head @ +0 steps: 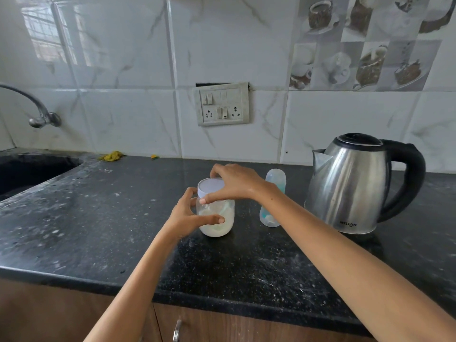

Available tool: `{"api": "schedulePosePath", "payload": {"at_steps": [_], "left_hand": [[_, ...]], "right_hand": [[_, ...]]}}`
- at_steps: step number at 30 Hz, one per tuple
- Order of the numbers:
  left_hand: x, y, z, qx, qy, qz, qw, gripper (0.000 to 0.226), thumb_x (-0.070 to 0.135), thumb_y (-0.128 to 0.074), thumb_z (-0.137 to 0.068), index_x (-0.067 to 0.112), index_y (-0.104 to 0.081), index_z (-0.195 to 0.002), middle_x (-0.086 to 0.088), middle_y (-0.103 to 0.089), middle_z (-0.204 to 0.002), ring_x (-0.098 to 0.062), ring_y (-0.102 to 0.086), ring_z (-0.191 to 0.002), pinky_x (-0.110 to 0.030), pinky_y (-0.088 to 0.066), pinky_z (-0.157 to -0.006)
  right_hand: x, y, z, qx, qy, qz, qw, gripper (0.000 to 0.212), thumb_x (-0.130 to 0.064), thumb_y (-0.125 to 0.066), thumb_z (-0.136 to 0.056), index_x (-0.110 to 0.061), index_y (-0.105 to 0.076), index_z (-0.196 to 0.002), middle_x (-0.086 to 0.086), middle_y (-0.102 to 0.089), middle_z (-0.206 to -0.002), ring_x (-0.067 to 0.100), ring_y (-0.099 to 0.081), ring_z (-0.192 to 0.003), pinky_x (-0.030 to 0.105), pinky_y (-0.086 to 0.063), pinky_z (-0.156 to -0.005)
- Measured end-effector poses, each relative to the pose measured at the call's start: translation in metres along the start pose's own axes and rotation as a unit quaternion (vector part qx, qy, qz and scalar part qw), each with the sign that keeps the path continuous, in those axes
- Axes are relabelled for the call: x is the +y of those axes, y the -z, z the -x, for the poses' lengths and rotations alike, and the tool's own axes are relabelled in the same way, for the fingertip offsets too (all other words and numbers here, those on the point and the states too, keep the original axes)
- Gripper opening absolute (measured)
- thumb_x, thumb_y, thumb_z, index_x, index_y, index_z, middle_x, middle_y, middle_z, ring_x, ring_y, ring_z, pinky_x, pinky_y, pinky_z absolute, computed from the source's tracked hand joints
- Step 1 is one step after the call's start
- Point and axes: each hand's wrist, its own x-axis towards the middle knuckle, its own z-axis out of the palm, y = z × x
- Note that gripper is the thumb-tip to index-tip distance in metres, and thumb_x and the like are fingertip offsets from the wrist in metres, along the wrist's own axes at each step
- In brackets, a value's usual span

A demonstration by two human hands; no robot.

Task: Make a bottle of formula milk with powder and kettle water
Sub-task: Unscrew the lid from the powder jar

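A clear powder jar (218,227) with pale powder in its lower part stands on the black counter (98,218) in the middle. My left hand (190,214) grips the jar's body from the left. My right hand (234,182) sits on top, its fingers closed around the white lid (209,187). Just to the right stands a capped, translucent baby bottle (272,198), upright and partly hidden behind my right wrist. A steel kettle (352,183) with a black handle and lid stands further right, spout pointing left.
A dark sink (27,171) is sunk into the counter at the far left, with a tap (42,117) on the tiled wall above. A switch and socket panel (223,104) is on the wall behind. Yellow scraps (112,156) lie by the wall. A cabinet handle (177,330) shows below the counter edge.
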Motion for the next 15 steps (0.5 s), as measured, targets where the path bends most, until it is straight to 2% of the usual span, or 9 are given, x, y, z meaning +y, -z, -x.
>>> {"api": "schedulePosePath", "payload": {"at_steps": [3,5,7,9,10,12,14,15], "left_hand": [[0.000,0.002,-0.006,0.012,0.002,-0.032,0.999,0.092,0.055,-0.088,-0.034,0.033,-0.050,-0.115,0.011,-0.063,-0.111,-0.015,-0.058,-0.108,-0.044,-0.049,-0.094],[0.002,0.003,-0.011,0.012,0.004,-0.048,0.999,0.090,0.056,-0.086,-0.036,0.034,-0.050,-0.115,0.015,-0.061,-0.109,-0.014,-0.056,-0.107,-0.039,-0.047,-0.093],[0.004,0.004,-0.016,0.008,-0.003,-0.053,0.999,0.091,0.055,-0.086,-0.037,0.032,-0.051,-0.117,0.013,-0.061,-0.110,-0.015,-0.057,-0.107,-0.034,-0.048,-0.088],[0.006,0.003,-0.019,0.018,-0.014,-0.064,0.998,0.097,0.057,-0.087,-0.039,0.031,-0.051,-0.125,0.009,-0.062,-0.115,-0.016,-0.058,-0.108,-0.036,-0.050,-0.091],[0.007,0.001,-0.020,0.026,-0.017,-0.072,0.997,0.101,0.055,-0.089,-0.044,0.031,-0.047,-0.132,0.009,-0.062,-0.117,-0.016,-0.058,-0.108,-0.038,-0.049,-0.095],[0.009,-0.003,-0.018,0.047,-0.021,-0.084,0.995,0.109,0.044,-0.087,-0.058,0.030,-0.028,-0.148,0.007,-0.059,-0.120,-0.014,-0.056,-0.108,-0.036,-0.044,-0.101],[0.010,-0.004,-0.011,0.071,-0.037,-0.107,0.991,0.108,0.039,-0.080,-0.070,0.032,-0.010,-0.151,0.003,-0.057,-0.130,-0.015,-0.055,-0.115,-0.039,-0.040,-0.107],[0.010,-0.003,-0.004,0.086,-0.050,-0.115,0.988,0.098,0.040,-0.074,-0.077,0.033,-0.010,-0.151,0.001,-0.055,-0.136,-0.017,-0.054,-0.120,-0.042,-0.038,-0.108]], "right_hand": [[0.005,0.011,-0.003,0.024,-0.006,-0.155,0.988,0.060,-0.052,-0.071,-0.078,-0.024,-0.050,-0.127,0.000,-0.059,-0.123,0.018,-0.057,-0.106,0.035,-0.048,-0.085],[0.007,0.016,-0.003,0.071,-0.011,-0.269,0.960,0.061,-0.043,-0.071,-0.080,-0.026,-0.046,-0.132,0.005,-0.060,-0.121,0.021,-0.059,-0.106,0.039,-0.051,-0.091],[0.009,0.015,0.004,0.117,-0.006,-0.324,0.939,0.072,-0.039,-0.074,-0.078,-0.031,-0.037,-0.139,0.007,-0.057,-0.119,0.022,-0.058,-0.105,0.037,-0.051,-0.090],[0.008,0.006,0.019,0.166,-0.009,-0.354,0.920,0.071,-0.040,-0.077,-0.075,-0.033,-0.042,-0.136,0.003,-0.054,-0.119,0.019,-0.057,-0.106,0.030,-0.051,-0.087],[0.007,-0.001,0.029,0.195,-0.016,-0.376,0.906,0.065,-0.041,-0.079,-0.073,-0.031,-0.048,-0.129,-0.001,-0.056,-0.117,0.016,-0.058,-0.104,0.023,-0.051,-0.083],[0.006,-0.019,0.049,0.242,-0.047,-0.420,0.873,0.052,-0.039,-0.083,-0.071,-0.026,-0.056,-0.113,-0.009,-0.060,-0.106,0.007,-0.059,-0.098,0.012,-0.049,-0.073],[0.006,-0.038,0.066,0.258,-0.091,-0.453,0.849,0.048,-0.036,-0.085,-0.069,-0.022,-0.057,-0.105,-0.011,-0.063,-0.101,0.004,-0.061,-0.093,0.011,-0.048,-0.072],[0.007,-0.047,0.074,0.253,-0.109,-0.461,0.843,0.047,-0.035,-0.086,-0.068,-0.021,-0.057,-0.103,-0.010,-0.064,-0.099,0.005,-0.061,-0.091,0.011,-0.048,-0.071]]}}
